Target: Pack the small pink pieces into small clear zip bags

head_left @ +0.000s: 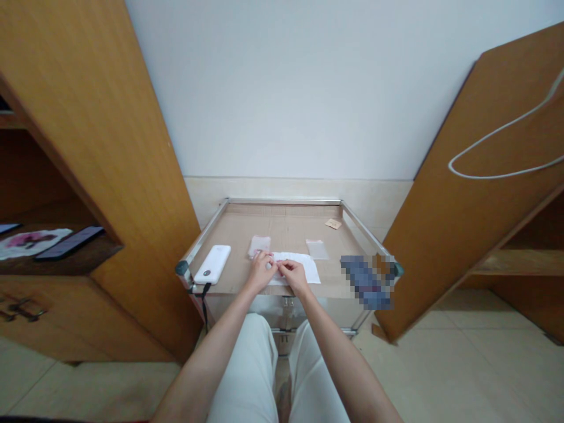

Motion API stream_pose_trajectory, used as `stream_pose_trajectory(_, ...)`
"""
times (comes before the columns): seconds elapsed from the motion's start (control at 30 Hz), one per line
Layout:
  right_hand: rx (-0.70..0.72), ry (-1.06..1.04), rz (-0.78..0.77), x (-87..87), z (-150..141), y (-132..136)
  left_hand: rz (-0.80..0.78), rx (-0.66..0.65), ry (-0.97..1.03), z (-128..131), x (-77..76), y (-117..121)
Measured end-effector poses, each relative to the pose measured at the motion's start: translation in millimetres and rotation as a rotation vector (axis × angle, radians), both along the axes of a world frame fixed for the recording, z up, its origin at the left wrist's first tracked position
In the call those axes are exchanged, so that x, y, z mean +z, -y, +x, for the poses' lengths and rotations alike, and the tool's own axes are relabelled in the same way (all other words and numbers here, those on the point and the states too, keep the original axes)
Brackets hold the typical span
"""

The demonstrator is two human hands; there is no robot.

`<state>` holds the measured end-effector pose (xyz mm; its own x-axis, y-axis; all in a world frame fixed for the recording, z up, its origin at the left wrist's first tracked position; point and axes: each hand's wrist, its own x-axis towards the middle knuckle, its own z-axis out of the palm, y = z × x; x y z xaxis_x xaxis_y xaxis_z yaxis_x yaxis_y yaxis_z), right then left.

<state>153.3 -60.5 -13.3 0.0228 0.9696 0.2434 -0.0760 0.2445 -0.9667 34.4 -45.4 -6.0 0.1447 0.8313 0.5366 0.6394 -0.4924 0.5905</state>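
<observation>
Both my hands meet over a white sheet of paper (311, 269) near the front of a low table (282, 220). My left hand (263, 269) has its fingers bent and drawn together at the sheet's left part. My right hand (291, 273) pinches close beside it, fingertips nearly touching the left ones. Whatever lies between the fingertips is too small and covered to name. Just beyond my left hand lies a small clear plastic packet (259, 244) with something pinkish in it. Another clear plastic packet (317, 249) rests behind the paper on the right.
A white power bank or phone-like device (213, 264) with a black strap lies at the table's left. A small tan card (333, 224) is at the back right, a pixelated bluish item (365, 282) at the right edge. Wooden cabinets (132, 176) flank the table; a white cable (489, 176) hangs right.
</observation>
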Motion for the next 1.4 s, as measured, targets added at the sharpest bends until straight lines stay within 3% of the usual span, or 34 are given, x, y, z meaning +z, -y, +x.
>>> stream_pose_trajectory(0.7,-0.114,0.027,0.001,-11.1,0.1,-6.9,0.03,0.117,-0.131,6.5,8.9,7.4)
stream_pose_trajectory(1.1,-0.106,0.003,0.165,-11.2,-0.1,-6.8,-0.013,0.133,-0.157,6.9,16.9,15.6)
stream_pose_trajectory(1.4,-0.065,0.066,0.257,-14.1,4.0,-8.7,0.065,0.087,-0.093,8.5,25.2,19.9)
